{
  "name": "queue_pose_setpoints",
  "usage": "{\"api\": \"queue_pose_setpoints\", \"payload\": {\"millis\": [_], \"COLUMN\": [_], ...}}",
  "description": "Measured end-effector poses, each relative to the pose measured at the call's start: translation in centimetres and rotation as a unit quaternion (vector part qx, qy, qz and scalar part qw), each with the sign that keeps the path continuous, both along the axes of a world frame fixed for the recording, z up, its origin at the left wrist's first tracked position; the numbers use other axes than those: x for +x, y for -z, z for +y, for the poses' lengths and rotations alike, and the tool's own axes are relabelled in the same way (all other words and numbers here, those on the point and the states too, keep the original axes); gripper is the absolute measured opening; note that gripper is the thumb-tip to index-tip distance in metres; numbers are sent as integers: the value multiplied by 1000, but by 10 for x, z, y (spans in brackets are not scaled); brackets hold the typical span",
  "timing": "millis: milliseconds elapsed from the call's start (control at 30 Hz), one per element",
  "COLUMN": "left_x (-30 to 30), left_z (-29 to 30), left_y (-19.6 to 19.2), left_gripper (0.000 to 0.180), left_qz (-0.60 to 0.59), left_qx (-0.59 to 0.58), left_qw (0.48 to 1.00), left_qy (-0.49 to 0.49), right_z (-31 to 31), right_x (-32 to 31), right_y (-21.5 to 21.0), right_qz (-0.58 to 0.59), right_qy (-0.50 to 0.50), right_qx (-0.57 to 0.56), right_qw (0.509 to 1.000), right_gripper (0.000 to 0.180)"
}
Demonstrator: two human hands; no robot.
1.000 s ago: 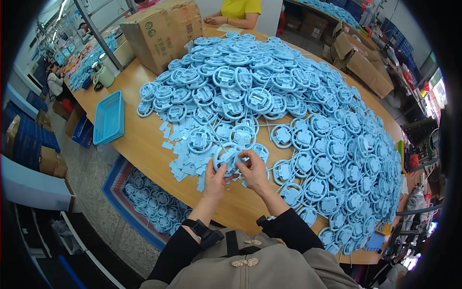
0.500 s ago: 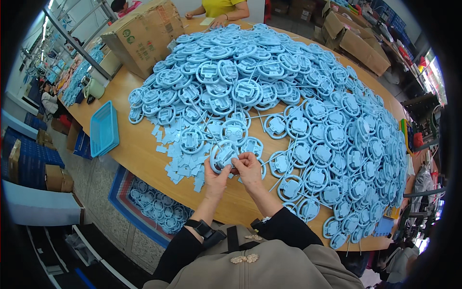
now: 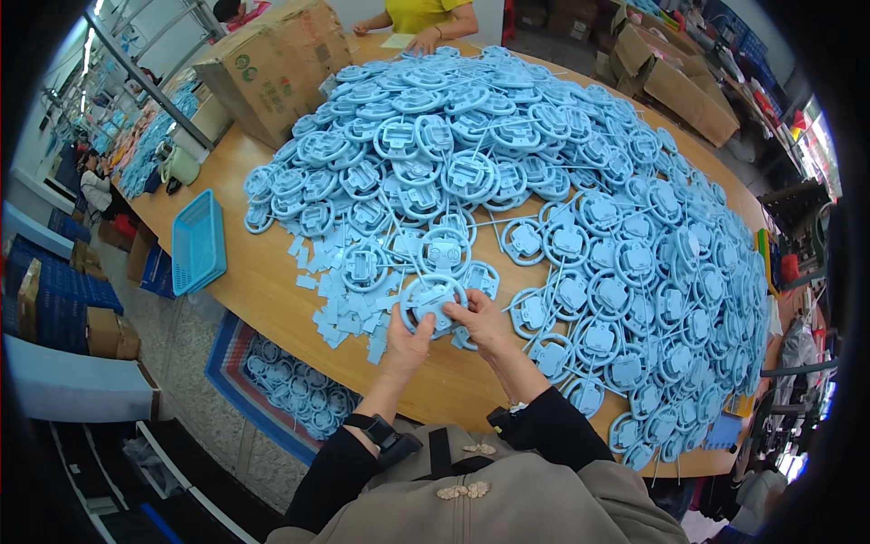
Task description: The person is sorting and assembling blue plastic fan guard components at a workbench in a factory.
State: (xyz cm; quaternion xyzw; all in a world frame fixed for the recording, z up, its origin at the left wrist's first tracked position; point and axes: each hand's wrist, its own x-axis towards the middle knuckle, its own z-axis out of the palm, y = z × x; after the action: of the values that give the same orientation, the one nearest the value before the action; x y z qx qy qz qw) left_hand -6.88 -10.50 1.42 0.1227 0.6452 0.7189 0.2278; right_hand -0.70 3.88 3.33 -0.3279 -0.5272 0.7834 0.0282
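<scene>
A light blue plastic steering-wheel-shaped part [image 3: 430,297] is held between my two hands over the near edge of the pile. My left hand [image 3: 408,344] grips its lower left rim, the thumb lying over the face. On the other side my right hand [image 3: 485,326] pinches the right rim, thumb toward the hub. A flat plate shows at the hub; the fingers underneath are hidden. Just left of the part lie small flat light blue plastic pieces [image 3: 340,313], scattered on the wooden table [image 3: 263,295]. Similar wheel-shaped parts [image 3: 453,127] with thin rods are heaped beyond my hands.
More such parts [image 3: 625,367] spread along the table's right side. A blue plastic basket [image 3: 199,243] stands at the left edge, a cardboard box [image 3: 272,72] behind it. Below the table, a blue-rimmed bin [image 3: 231,367] holds more parts. A person in yellow [image 3: 426,18] stands across the table.
My right hand has shifted from near the hub to the right rim. A dark gap seen at the hub earlier no longer shows. The part now lies flatter to view.
</scene>
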Motion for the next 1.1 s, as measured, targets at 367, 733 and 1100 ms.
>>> {"api": "queue_pose_setpoints", "payload": {"millis": [367, 733, 1100], "left_x": [-107, -183, -127], "left_z": [-30, -30, -149], "left_y": [31, 14, -11], "left_gripper": [56, 88, 41], "left_qz": [331, 306, -83], "left_qx": [-338, -518, -209], "left_qw": [875, 795, 968], "left_qy": [-101, 78, 109], "right_z": [115, -30, -12], "right_x": [88, -35, -33], "right_y": [4, 51, 72], "right_qz": [225, 79, 52], "right_qy": [385, -222, -219], "right_qx": [-109, 660, 600], "right_qw": [889, 714, 768], "right_gripper": [27, 30, 18]}}
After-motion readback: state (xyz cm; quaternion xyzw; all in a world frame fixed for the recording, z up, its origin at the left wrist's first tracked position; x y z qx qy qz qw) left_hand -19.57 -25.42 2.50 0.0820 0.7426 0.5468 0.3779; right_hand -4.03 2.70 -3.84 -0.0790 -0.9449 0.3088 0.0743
